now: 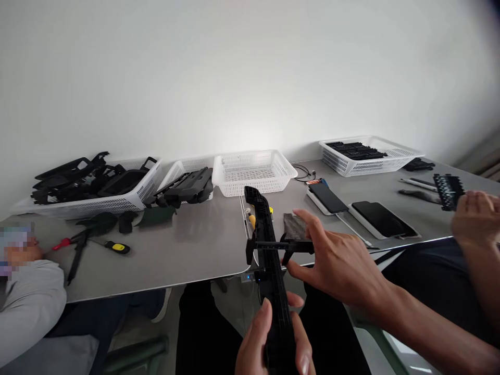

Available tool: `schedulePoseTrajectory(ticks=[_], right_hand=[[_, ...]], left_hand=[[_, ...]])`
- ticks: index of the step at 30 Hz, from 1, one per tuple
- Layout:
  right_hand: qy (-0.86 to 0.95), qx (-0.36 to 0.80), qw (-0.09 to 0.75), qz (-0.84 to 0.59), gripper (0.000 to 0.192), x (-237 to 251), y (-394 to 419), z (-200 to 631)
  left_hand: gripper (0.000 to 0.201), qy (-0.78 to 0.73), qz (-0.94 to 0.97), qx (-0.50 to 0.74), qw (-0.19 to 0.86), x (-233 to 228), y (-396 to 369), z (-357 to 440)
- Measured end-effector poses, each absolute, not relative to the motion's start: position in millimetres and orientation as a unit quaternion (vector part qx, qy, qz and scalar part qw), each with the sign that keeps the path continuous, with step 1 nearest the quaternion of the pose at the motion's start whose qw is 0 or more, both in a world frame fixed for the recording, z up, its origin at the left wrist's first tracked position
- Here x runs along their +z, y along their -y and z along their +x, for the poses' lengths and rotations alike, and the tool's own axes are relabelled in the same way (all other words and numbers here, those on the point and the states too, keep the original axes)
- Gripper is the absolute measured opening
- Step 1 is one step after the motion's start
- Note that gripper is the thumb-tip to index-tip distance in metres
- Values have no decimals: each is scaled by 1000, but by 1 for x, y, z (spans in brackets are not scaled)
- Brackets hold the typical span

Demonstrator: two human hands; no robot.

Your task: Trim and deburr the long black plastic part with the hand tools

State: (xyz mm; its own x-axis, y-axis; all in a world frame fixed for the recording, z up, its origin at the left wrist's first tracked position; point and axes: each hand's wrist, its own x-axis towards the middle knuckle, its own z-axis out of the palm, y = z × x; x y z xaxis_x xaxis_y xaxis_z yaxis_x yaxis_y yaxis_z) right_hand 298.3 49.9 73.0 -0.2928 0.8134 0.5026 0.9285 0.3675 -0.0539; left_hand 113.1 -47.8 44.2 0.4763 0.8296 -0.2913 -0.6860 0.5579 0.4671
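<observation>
My left hand (pixel 253 341) is closed around the lower end of a long black plastic part (pixel 266 221), which points up and away from me over the table's front edge. My right hand (pixel 346 263) grips a black caliper (pixel 300 246) between thumb and fingers. The caliper lies across the part, with one jaw on its left side and the other on its right. Whether both jaws touch the plastic I cannot tell. Behind my right fingers a grey cloth-like piece (pixel 295 226) lies on the table.
White baskets (pixel 255 188) stand along the wall, several with black plastic parts (pixel 191 186). Two phones (pixel 328 198) lie on white boxes. Screwdrivers (pixel 117 247) lie to the left. A co-worker's sleeve (pixel 33 307) is at left; another person's hand (pixel 476 216) holds a black part at right.
</observation>
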Motion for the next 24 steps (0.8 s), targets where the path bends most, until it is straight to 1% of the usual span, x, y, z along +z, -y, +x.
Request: schedulePoseTrajectory(ticks=[2,4,11,17,24], right_hand=[[803,-128,227,-536,89,75,-49,299],[812,-121,222,-527,97,75,-48,299],[818,-107,211,-524,95,72,-48,303],[822,-123,225,-508,94,76,-46,304],[799,-142,240,-533,96,79,-47,302]], left_hand=[[53,-240,152,445,849,43,48,112],[53,-232,156,444,851,41,48,111],[53,-230,163,445,850,40,50,108],[54,-241,165,441,849,44,50,108],[56,-242,160,444,848,41,51,109]])
